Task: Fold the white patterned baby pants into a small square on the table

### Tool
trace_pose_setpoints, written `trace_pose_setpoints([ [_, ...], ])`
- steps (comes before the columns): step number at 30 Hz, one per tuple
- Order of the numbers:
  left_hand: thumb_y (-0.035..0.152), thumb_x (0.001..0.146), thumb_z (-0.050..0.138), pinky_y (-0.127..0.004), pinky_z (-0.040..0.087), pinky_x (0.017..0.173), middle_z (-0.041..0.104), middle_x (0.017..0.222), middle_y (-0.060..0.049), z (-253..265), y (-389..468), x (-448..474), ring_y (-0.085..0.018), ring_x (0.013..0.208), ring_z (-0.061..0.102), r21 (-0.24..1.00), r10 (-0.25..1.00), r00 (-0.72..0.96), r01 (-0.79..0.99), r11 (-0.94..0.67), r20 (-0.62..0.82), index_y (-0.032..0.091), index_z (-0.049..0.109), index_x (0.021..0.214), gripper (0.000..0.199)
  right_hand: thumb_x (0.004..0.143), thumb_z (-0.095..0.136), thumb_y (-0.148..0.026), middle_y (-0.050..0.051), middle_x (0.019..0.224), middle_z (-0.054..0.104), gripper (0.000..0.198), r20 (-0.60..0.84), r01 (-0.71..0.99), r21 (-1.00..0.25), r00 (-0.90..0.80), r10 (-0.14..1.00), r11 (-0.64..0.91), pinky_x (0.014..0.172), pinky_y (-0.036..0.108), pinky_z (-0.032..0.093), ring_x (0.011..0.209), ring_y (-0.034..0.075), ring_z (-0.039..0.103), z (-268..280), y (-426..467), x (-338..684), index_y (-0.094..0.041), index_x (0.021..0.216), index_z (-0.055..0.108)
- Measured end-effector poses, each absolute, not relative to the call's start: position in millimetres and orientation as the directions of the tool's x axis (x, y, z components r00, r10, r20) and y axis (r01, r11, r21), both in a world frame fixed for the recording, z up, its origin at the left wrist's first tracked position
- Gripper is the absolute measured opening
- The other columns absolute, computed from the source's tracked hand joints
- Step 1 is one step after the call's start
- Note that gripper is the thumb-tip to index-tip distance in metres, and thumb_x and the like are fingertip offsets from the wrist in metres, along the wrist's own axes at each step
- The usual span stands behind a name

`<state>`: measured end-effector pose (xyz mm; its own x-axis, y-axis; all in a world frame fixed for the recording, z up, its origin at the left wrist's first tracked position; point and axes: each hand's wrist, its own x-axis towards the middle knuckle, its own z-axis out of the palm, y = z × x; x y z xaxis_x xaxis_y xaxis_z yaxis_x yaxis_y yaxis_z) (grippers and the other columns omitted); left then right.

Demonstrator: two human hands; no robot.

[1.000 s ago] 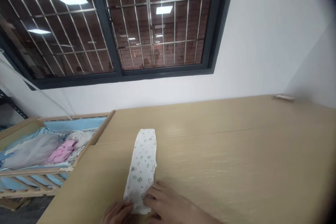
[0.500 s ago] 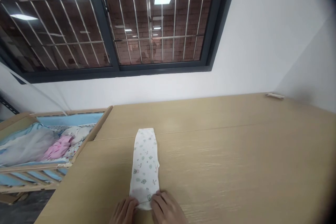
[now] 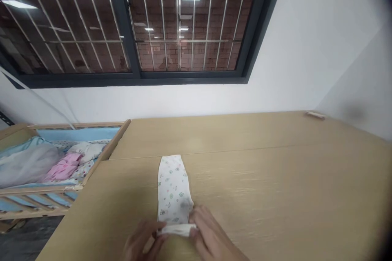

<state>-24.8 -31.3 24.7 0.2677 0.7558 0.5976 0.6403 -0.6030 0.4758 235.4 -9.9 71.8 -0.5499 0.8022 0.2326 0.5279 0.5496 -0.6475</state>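
Note:
A white cloth garment point(image 3: 174, 189) with small printed figures lies as a long narrow strip on the wooden table, its near end turned up into a fold. At the left of that fold, my left hand point(image 3: 143, 238) pinches the edge between thumb and fingers. On the other side my right hand point(image 3: 206, 230) grips the fold's right corner. Both hands are slightly blurred. Whether the strip is a trouser leg or another part of the garment, I cannot tell.
The pale wooden table point(image 3: 260, 187) has a seam across it. To the left stands a wooden crib point(image 3: 39, 189) with blue lining, holding pink clothing point(image 3: 65, 167) and white bedding. A small flat piece point(image 3: 315, 115) lies at the far right edge. Behind is a barred window point(image 3: 190, 77).
The near end of the garment has been lifted and folded over, away from me. My right hand has moved right and up a little. The view has shifted slightly.

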Motion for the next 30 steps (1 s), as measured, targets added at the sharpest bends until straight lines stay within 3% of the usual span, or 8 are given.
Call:
trace_pose_setpoints([
  [5,0.046,0.095,0.056,-0.026,0.051,0.075,0.066,0.079,-0.001,62.2,51.3,-28.9,-0.016,0.076,0.063,0.657,0.943,0.048,0.706,-0.265,0.329,0.020,0.068,0.092,0.028,0.106,0.031,-0.036,0.007,0.105,0.060,0.026,0.230,0.447,-0.763,-0.487,0.842,0.467,0.090,0.036,0.048,0.101,0.021,0.057,91.5,80.5,215.7,-0.021,0.101,0.051],
  [9,0.042,0.098,0.049,-0.024,0.045,0.070,0.069,0.083,-0.003,59.9,127.0,-27.5,-0.016,0.076,0.063,0.641,0.991,-0.015,0.764,-0.076,0.135,0.018,0.064,0.094,0.029,0.104,0.037,-0.038,0.008,0.105,0.064,0.025,0.247,0.445,-0.798,-0.372,0.895,0.406,0.089,0.034,0.047,0.099,0.020,0.059,57.7,167.2,190.9,-0.018,0.103,0.053],
  [14,0.034,0.099,0.049,-0.024,0.042,0.070,0.071,0.095,-0.008,36.2,178.7,-23.1,-0.016,0.083,0.064,0.560,0.995,-0.057,0.828,0.001,0.083,0.015,0.062,0.101,0.023,0.101,0.037,-0.025,0.010,0.102,0.065,0.021,0.193,0.536,-0.776,-0.301,0.934,0.334,0.087,0.031,0.047,0.096,0.019,0.059,15.7,225.1,171.6,-0.015,0.097,0.054],
  [17,0.032,0.100,0.047,-0.028,0.043,0.080,0.070,0.101,-0.013,36.2,184.5,-15.6,-0.021,0.093,0.063,0.479,0.990,-0.086,0.878,0.023,0.110,0.013,0.063,0.103,0.025,0.101,0.036,-0.024,0.011,0.103,0.065,0.022,0.188,0.567,-0.755,-0.295,0.937,0.330,0.091,0.033,0.046,0.099,0.020,0.059,5.4,232.9,170.1,-0.014,0.097,0.056],
  [21,0.032,0.102,0.040,-0.042,0.040,0.099,0.062,0.122,-0.022,38.3,150.1,6.1,-0.032,0.116,0.054,0.370,0.971,-0.116,0.928,0.032,0.207,0.006,0.058,0.122,0.037,0.102,0.038,-0.032,0.015,0.118,0.060,0.031,0.233,0.609,-0.699,-0.302,0.924,0.375,0.103,0.040,0.041,0.114,0.024,0.054,16.0,221.3,177.9,-0.012,0.118,0.055],
  [24,0.031,0.101,0.038,-0.045,0.043,0.098,0.060,0.130,-0.019,14.7,94.8,28.5,-0.032,0.115,0.056,0.240,0.956,-0.013,0.969,-0.060,0.292,0.010,0.059,0.126,0.039,0.103,0.037,-0.037,0.016,0.140,0.051,0.043,0.289,0.574,-0.599,-0.495,0.819,0.558,0.111,0.043,0.035,0.130,0.025,0.046,38.2,194.8,182.8,-0.014,0.139,0.046],
  [27,0.040,0.096,0.047,-0.049,0.046,0.097,0.055,0.140,-0.018,-23.7,44.7,43.8,-0.039,0.126,0.051,0.071,0.906,0.125,0.983,-0.167,0.404,0.014,0.060,0.133,0.047,0.104,0.039,-0.039,0.011,0.157,0.037,0.049,0.231,0.400,-0.552,-0.770,0.595,0.731,0.118,0.041,0.029,0.144,0.024,0.034,54.2,159.0,178.3,-0.022,0.150,0.040],
  [30,0.052,0.093,0.051,-0.055,0.047,0.096,0.066,0.125,-0.015,-49.5,21.7,46.4,-0.041,0.117,0.058,0.035,0.905,0.193,0.974,-0.222,0.378,0.023,0.068,0.126,0.047,0.104,0.039,-0.038,0.007,0.159,0.034,0.050,0.163,0.228,-0.581,-0.908,0.386,0.782,0.120,0.037,0.025,0.147,0.020,0.031,48.4,131.2,166.7,-0.026,0.153,0.038],
])
